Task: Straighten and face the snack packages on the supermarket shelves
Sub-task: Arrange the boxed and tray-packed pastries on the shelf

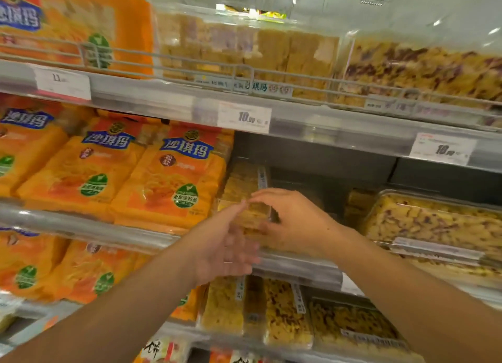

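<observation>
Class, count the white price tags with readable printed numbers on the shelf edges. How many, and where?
3: one on the top rail at left, one at centre, one on the right. Other labels are too blurred to count.

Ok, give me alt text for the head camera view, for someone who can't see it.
Both hands reach to a clear snack box on the middle shelf: the right hand curls over it, the left hand is open beside it. Orange snack bags stand to the left, and another clear box lies to the right.
</observation>
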